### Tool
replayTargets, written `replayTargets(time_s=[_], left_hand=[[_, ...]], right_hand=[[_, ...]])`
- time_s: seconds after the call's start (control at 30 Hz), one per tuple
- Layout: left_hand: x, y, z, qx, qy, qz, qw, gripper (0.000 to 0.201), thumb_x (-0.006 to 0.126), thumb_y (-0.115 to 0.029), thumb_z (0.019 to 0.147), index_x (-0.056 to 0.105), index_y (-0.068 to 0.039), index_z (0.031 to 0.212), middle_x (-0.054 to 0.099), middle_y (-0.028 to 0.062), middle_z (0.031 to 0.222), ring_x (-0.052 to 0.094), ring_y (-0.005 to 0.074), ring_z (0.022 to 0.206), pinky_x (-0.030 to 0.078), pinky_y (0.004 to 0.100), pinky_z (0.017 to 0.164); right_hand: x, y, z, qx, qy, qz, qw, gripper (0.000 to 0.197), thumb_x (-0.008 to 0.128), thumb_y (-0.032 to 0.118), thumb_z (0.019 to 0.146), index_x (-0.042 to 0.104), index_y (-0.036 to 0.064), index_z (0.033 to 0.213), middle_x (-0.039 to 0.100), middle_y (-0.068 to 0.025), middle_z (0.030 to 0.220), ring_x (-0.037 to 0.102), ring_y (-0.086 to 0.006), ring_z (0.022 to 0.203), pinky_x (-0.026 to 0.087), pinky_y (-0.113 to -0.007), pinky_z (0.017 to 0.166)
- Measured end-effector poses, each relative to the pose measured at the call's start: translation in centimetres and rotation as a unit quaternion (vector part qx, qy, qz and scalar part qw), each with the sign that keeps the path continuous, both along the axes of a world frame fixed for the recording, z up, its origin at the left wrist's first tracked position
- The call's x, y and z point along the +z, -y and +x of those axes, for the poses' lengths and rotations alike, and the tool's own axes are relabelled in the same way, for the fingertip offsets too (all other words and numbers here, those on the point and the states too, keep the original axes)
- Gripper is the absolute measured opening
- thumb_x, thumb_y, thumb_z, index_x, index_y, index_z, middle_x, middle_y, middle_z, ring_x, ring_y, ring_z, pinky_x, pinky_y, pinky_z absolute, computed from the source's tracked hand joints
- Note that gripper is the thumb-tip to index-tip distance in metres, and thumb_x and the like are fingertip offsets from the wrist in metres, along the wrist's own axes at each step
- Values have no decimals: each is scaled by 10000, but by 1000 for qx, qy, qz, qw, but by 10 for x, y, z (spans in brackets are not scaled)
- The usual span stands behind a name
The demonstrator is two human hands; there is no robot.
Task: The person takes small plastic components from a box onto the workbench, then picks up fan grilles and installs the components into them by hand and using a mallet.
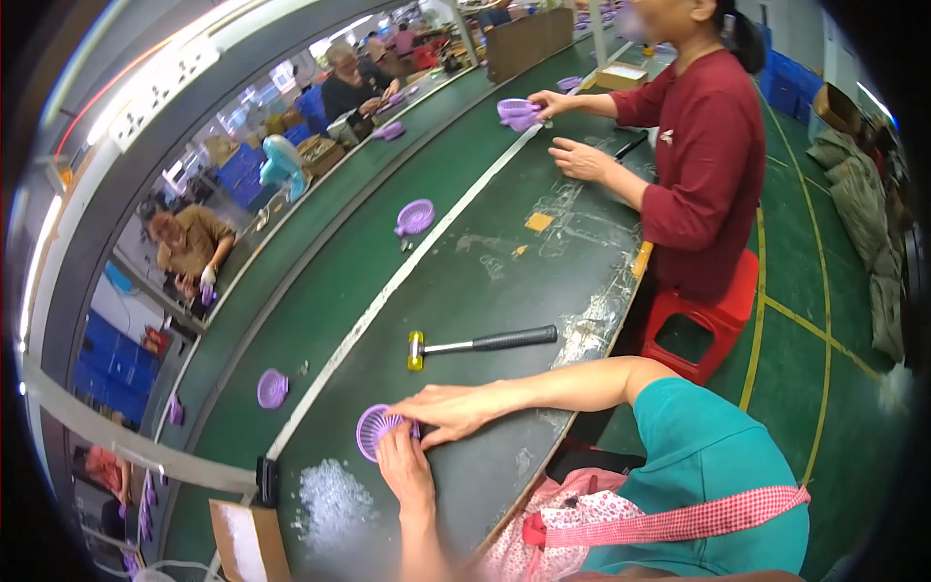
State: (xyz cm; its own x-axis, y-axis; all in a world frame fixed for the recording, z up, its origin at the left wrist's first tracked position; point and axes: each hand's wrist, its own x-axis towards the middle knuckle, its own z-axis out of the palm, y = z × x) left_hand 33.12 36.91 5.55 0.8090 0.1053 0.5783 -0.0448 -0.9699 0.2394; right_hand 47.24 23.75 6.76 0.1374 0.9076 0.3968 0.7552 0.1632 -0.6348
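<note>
On the dark green worktop, a round purple slotted plastic basket (pixel 372 427) lies tilted under both my hands. My left hand (pixel 405 470) reaches up from the lower edge, its fingers gripping the basket's near side. From the right comes my right hand (pixel 454 407), fingers bent over the basket's far side, close to the left fingertips. What lies under the fingers is hidden. Beside my left hand is a heap of small clear plastic pieces (pixel 335 500). A mallet (pixel 480 342) with a yellow head and black handle rests beyond my right hand.
An open cardboard box (pixel 247 543) with whitish contents stands at lower left, near a black block (pixel 267 480). Purple baskets lie on the green conveyor belt (pixel 335 262) beyond a white strip. A co-worker in dark red (pixel 703 165) handles purple pieces at upper right, near a red stool (pixel 703 315).
</note>
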Motion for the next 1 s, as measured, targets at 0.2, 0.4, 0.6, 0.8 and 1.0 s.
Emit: replayTargets(time_s=[0.2,0.4,0.6,0.8,1.0], left_hand=[[10,1,8,6,75,49,996,284,695,0,792,664,-66,1066,620,101,935,586,301,870,448,412,768],[12,-3,9,78,73,52,993,297,726,-49,759,667,-83,1048,619,34,937,575,219,873,423,371,760],[15,-1,2,72,94,-2,993,240,708,-4,771,681,-80,997,640,35,874,589,215,833,392,356,808],[13,-2,0,32,137,-129,982,171,737,-1,773,696,-66,925,642,31,828,597,198,822,391,345,824],[15,8,0,19,129,-292,948,167,793,-19,767,679,-66,880,659,45,851,565,195,841,447,322,764]], right_hand=[[7,-3,-2,-153,-8,2,988,230,668,199,871,650,12,1004,680,-195,886,663,-392,867,536,-482,762],[15,-1,-5,-109,-33,32,993,145,646,137,909,630,-5,931,654,-186,876,637,-372,850,506,-446,740],[14,-1,-11,-78,-27,64,995,143,640,116,913,615,-23,933,649,-181,877,631,-357,820,497,-430,728],[39,7,-11,-74,-238,-10,968,219,631,163,946,637,-18,1069,653,-89,872,624,-172,841,489,-339,775],[28,8,8,17,-413,-34,910,228,638,201,956,704,7,1058,681,-30,920,589,-85,909,466,-264,843]])
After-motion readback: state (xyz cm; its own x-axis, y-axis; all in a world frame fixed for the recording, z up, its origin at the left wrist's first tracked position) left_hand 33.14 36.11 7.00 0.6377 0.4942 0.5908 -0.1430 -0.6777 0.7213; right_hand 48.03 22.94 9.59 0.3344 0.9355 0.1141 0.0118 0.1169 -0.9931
